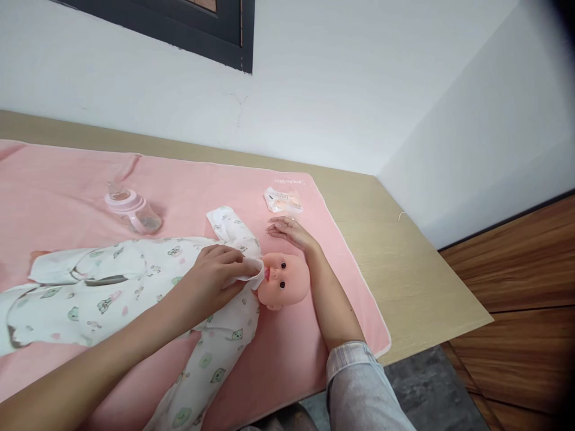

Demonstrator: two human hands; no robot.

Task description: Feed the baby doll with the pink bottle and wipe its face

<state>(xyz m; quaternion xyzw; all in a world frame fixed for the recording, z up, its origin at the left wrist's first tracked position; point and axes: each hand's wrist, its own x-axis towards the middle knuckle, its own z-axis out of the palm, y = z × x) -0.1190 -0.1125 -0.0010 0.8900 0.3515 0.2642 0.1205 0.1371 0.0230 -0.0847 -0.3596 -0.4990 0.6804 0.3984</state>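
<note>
A baby doll (291,281) lies on its back on a pink mat (287,353), dressed in a white romper (135,269) with green and grey animal prints. My left hand (220,272) pinches a thin white cloth (255,269) at the doll's chin, just under its mouth. I cannot tell whether this cloth is loose or part of the collar. Beyond the top of the doll's head, my right forearm lies along the mat. My right hand (290,232) rests there with fingers stretched out and holding nothing, close to a small clear plastic packet (283,200).
On the mat's far left side lies a pink baby bottle (132,209) with a handle. A light wooden table (395,269) bears the mat, its right edge ending near brown wood panels (530,275). A white wall (314,90) with a dark-framed window (202,30) rises behind.
</note>
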